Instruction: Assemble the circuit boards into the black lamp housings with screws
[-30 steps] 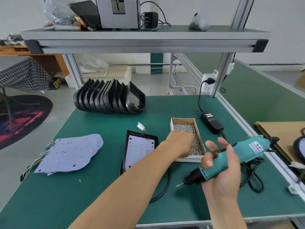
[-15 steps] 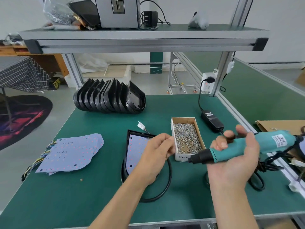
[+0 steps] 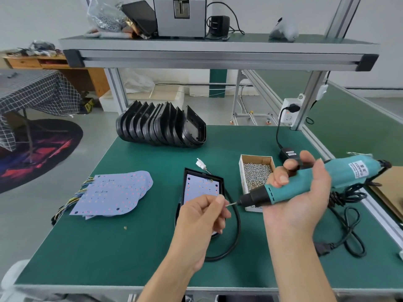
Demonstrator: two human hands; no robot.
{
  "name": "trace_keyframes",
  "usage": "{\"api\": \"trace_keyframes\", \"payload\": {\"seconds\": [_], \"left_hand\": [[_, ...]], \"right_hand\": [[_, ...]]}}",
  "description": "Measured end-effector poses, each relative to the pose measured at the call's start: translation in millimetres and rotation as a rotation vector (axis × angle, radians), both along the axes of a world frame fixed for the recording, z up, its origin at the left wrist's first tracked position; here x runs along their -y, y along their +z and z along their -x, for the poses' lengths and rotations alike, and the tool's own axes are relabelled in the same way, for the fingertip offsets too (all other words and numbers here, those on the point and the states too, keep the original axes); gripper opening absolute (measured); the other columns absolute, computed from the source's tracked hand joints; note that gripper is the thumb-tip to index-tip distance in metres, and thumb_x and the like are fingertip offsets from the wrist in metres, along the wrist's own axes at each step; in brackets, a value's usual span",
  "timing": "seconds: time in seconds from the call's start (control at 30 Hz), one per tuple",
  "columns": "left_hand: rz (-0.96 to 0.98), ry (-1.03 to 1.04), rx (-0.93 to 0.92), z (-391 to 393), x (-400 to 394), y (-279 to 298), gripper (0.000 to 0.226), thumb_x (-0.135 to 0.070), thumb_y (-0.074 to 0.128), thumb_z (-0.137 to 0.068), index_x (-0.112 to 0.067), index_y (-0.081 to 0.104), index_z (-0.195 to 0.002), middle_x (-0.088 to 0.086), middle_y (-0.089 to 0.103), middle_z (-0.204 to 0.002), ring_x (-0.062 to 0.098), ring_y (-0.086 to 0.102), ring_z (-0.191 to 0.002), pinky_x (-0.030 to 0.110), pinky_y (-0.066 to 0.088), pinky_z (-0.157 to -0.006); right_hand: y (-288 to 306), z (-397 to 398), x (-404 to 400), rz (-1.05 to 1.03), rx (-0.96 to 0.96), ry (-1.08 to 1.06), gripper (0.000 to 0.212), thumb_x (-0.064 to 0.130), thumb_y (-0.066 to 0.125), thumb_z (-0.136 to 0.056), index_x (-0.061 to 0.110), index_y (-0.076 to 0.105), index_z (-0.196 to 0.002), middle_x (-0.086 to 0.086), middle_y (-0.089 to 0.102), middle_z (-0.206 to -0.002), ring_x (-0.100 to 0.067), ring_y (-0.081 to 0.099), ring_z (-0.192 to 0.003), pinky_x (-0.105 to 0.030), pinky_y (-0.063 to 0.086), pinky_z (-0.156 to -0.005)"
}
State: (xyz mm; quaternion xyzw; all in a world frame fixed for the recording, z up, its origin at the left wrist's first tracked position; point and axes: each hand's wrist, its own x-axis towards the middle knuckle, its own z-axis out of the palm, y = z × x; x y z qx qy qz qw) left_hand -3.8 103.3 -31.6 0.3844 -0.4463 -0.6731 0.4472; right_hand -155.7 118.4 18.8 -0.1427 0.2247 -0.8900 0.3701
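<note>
The right hand (image 3: 298, 199) grips the blue screwdriver (image 3: 309, 184), tip pointing to 9 o'clock. The left hand (image 3: 201, 216) pinches something tiny at the tip; what it is cannot be told

Both hands raised close together above the worktop's front edge.
The left hand (image 3: 201, 216) has thumb and forefinger pinched, other fingers curled; the right hand (image 3: 301, 197), palm up, curls around a tool, forearms reaching in from the front edge.

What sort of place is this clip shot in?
Most likely a small assembly workshop: a green-topped workbench with an aluminium frame, a stack of black lamp housings, a box of screws and an electric screwdriver.
</note>
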Motion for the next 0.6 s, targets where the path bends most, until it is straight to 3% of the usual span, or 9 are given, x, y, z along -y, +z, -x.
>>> {"api": "trace_keyframes", "payload": {"seconds": [0.1, 0.3, 0.5, 0.6], "left_hand": [[0.001, 0.024, 0.014, -4, -1, -1, 0.023, -0.009, 0.062, -0.102, -0.008, 0.08, -0.089, 0.015, 0.075, -0.082, 0.015, 0.06, -0.059, 0.023, 0.052, -0.058], [-0.051, -0.017, -0.017, -10, -6, -2, 0.029, -0.017, 0.058, -0.104, -0.005, 0.08, -0.09, 0.012, 0.069, -0.077, 0.019, 0.056, -0.061, 0.025, 0.048, -0.056], [-0.239, -0.095, -0.303, -11, -10, 2, 0.024, -0.025, 0.066, -0.091, -0.007, 0.081, -0.095, 0.007, 0.062, -0.076, 0.014, 0.054, -0.061, 0.021, 0.049, -0.057], [-0.259, -0.099, -0.344, -10, -12, 1, 0.021, -0.024, 0.066, -0.091, -0.009, 0.081, -0.091, 0.006, 0.061, -0.076, 0.013, 0.054, -0.061, 0.02, 0.049, -0.056]], "right_hand": [[0, -4, 1, -0.017, 0.007, 0.003, 0.017, 0.035, 0.052, -0.102, 0.021, 0.063, -0.1, 0.003, 0.057, -0.077, -0.011, 0.043, -0.053, -0.021, 0.038, -0.052], [1, -7, 1, -0.032, -0.014, -0.015, 0.017, 0.034, 0.051, -0.103, 0.021, 0.062, -0.101, 0.003, 0.057, -0.078, -0.011, 0.043, -0.053, -0.021, 0.038, -0.052], [3, -12, 1, -0.032, -0.053, -0.034, 0.017, 0.033, 0.051, -0.103, 0.02, 0.061, -0.102, 0.003, 0.057, -0.078, -0.012, 0.043, -0.054, -0.022, 0.037, -0.055], [7, -17, 0, -0.027, -0.049, -0.041, 0.017, 0.034, 0.051, -0.103, 0.019, 0.061, -0.103, 0.002, 0.057, -0.078, -0.012, 0.043, -0.055, -0.022, 0.038, -0.054]]}}
